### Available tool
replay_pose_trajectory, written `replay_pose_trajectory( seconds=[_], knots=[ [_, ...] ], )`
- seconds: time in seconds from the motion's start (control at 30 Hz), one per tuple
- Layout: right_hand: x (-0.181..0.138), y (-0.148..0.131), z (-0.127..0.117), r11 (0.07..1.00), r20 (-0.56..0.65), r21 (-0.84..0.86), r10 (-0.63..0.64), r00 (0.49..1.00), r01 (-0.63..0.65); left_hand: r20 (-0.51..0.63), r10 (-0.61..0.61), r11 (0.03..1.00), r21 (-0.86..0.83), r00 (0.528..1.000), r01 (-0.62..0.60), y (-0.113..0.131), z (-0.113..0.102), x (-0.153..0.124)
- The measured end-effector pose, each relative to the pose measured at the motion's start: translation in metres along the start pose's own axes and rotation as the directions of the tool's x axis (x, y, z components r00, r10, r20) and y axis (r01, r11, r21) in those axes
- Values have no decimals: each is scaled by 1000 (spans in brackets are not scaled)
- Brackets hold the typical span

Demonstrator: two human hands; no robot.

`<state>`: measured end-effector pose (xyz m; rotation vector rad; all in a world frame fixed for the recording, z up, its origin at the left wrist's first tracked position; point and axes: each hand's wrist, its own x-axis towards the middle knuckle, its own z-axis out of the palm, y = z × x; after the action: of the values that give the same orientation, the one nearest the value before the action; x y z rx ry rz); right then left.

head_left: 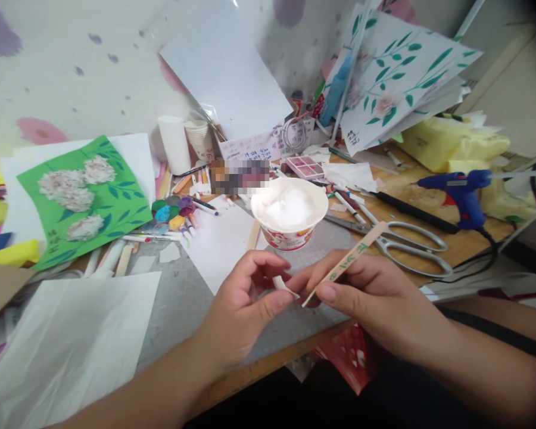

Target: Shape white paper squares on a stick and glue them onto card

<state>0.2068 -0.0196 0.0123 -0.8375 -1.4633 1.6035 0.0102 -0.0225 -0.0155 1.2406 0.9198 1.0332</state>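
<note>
My left hand [252, 304] pinches a small white paper piece [284, 286] between thumb and fingers, over the grey mat [170, 322]. Close beside it, my right hand [361, 292] is closed around a flat wooden stick [346, 262] with green writing. The stick slants, its lower tip near the paper piece. Just beyond both hands stands a paper bowl [290, 238] with red print, holding a white fluffy or foamy mass [289, 208]. Under the bowl's left side, another wooden stick [252, 235] lies on a white sheet [218, 244].
Large scissors [411, 247] and a blue glue gun [462, 193] lie to the right. A green picture with paper flowers [89, 208] rests at the left, above a white sheet [80, 328]. Paper cups [175, 146], markers and paint lids crowd the back. The table edge [268, 369] runs below my hands.
</note>
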Motion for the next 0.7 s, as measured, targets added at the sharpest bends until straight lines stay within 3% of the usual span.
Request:
replay_pose_trajectory(
  seconds=[0.13, 0.3, 0.7],
  knots=[
    [1, -5, -3, 997, -20, -49, -66, 998, 65, 33, -63, 998, -27, 997, 64, -2, -1, -1],
    [1, -10, -5, 978, -21, -134, -165, 986, 160, 111, -96, 974, -194, 989, 116, -2, -2, -2],
    [-1, -13, -5, 960, 38, -192, -199, 979, 202, 147, -155, 947, -261, 977, 189, 1, -2, -3]
  ],
)
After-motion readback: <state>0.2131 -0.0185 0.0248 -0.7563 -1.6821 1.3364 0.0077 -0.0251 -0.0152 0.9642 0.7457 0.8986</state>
